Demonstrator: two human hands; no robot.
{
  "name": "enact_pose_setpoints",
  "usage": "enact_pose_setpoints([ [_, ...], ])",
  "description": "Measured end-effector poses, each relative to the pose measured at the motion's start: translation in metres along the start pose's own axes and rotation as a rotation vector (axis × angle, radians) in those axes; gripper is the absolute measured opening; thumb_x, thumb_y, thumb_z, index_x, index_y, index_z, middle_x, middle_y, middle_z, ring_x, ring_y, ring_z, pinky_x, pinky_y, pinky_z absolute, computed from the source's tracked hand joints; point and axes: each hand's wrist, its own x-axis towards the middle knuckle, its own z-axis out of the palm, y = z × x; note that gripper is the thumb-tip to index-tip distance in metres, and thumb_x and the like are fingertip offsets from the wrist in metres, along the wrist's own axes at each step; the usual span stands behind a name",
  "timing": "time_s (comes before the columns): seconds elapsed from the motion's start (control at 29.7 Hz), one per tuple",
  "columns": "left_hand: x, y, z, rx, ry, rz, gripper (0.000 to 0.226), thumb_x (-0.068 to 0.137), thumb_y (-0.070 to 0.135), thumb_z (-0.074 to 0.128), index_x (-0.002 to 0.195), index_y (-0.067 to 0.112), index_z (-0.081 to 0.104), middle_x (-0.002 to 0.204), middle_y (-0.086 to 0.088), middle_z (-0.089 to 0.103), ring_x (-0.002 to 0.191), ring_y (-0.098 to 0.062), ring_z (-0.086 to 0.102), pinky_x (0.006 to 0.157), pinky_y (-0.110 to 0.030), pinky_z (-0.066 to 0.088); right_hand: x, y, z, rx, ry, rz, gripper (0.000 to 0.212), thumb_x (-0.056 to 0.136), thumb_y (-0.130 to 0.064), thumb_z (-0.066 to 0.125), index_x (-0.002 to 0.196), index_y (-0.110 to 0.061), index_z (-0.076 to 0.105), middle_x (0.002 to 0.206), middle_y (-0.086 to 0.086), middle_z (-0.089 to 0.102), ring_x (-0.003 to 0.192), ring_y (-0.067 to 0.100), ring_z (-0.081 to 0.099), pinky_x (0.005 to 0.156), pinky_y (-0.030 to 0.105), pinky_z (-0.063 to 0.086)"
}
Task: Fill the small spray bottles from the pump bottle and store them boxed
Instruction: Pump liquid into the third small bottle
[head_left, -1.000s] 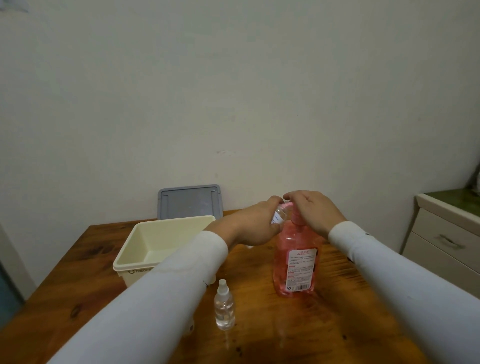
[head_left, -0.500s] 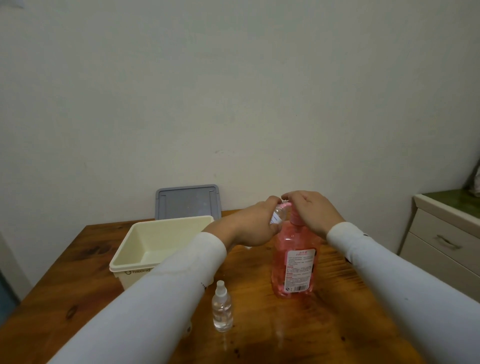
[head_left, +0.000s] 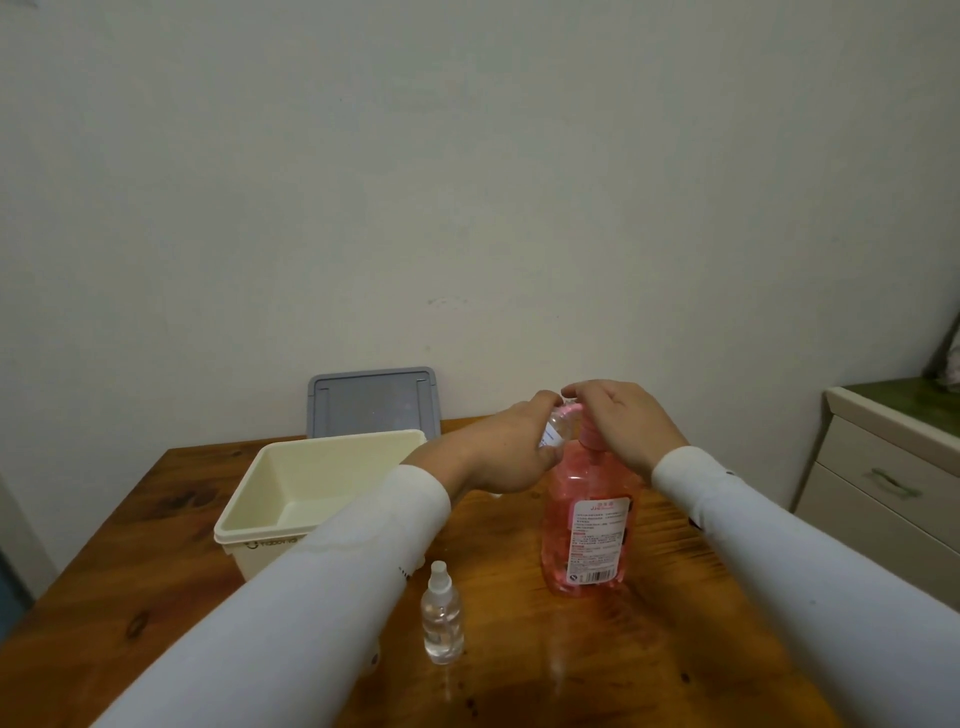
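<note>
- Pink translucent plastic pump bottle (head_left: 589, 525) stands on the wooden table (head_left: 675, 649), right hand (head_left: 623, 428) pressing its pump.
- Left hand (head_left: 511, 454) grips a small clear spray bottle (head_left: 556, 434) at the nozzle.
- Second clear spray bottle (head_left: 442, 621) stands near the cream plastic box (head_left: 311, 483).

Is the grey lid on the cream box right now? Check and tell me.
No, the grey lid stands behind the cream box, leaning against the wall, and the box is open on top.

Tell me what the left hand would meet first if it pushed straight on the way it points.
The left hand, gripping a small bottle, points right; likely first contact is the pump bottle neck, though depth is unclear.
</note>
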Motion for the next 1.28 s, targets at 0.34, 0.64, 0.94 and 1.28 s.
enact_pose_setpoints([
  [0.34,0.001,0.001,-0.004,-0.017,0.008,0.018,0.056,0.098,0.029,0.051,0.145,0.023,0.022,0.135,-0.010,0.050,0.101,-0.019,0.054,0.081,-0.031,0.046,0.003,-0.001,-0.001,0.020,0.021,-0.006,0.038,0.096,-0.022,0.035,0.115,-0.015,0.067,0.117,0.008,0.066,0.111,0.023,0.056,0.099,0.041,0.043],
  [0.64,0.001,0.005,-0.011,-0.002,0.026,0.024,0.057,0.098,0.029,0.050,0.146,0.022,0.022,0.133,-0.010,0.051,0.101,-0.020,0.054,0.079,-0.030,0.044,0.006,-0.007,-0.008,0.020,0.034,0.005,0.039,0.097,-0.025,0.036,0.120,-0.016,0.066,0.129,0.005,0.061,0.119,0.021,0.053,0.103,0.038,0.040],
  [0.94,0.001,-0.001,0.000,0.003,-0.004,0.000,0.056,0.098,0.032,0.051,0.145,0.024,0.022,0.135,-0.009,0.051,0.106,-0.024,0.057,0.085,-0.037,0.050,0.002,0.003,0.002,0.071,0.016,0.021,0.037,0.095,-0.025,0.035,0.109,-0.019,0.069,0.115,0.005,0.066,0.104,0.021,0.057,0.094,0.039,0.046],
  [1.28,0.001,0.002,-0.009,0.014,0.013,0.024,0.054,0.098,0.030,0.050,0.145,0.022,0.023,0.134,-0.010,0.051,0.103,-0.022,0.055,0.084,-0.035,0.048,0.004,-0.006,-0.003,0.045,0.041,-0.023,0.038,0.096,-0.020,0.035,0.117,-0.012,0.066,0.123,0.007,0.063,0.113,0.023,0.055,0.100,0.040,0.043],
])
